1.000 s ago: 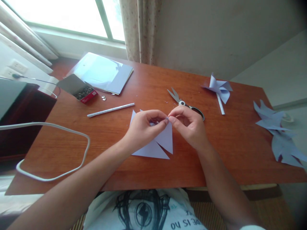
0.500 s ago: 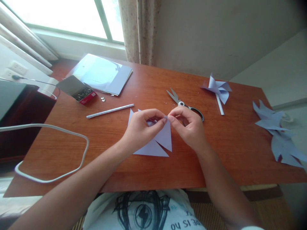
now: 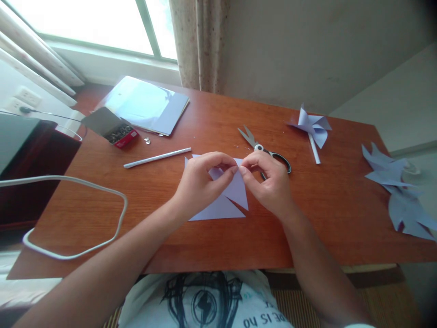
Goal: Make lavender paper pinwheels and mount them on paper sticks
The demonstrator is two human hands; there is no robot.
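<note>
A pale lilac paper square cut into triangular flaps (image 3: 229, 200) lies on the wooden table (image 3: 211, 237) in front of me. My left hand (image 3: 200, 184) pinches folded flap tips at the paper's middle, fingers closed. My right hand (image 3: 269, 182) meets it from the right, thumb and forefinger pinched on the same paper tips. Whether anything small sits between the fingertips is hidden.
Black-handled scissors (image 3: 254, 143) lie just behind my right hand. A white paper stick (image 3: 157, 157) lies to the left, beyond it an open box of pins (image 3: 118, 132) and a paper stack (image 3: 146, 104). A finished pinwheel (image 3: 312, 126) and cut papers (image 3: 398, 191) lie right. A white cable (image 3: 71, 214) loops left.
Both hands stay pinched together at the paper's middle. The paper has shifted slightly, and one more flap corner now shows above my fingers.
</note>
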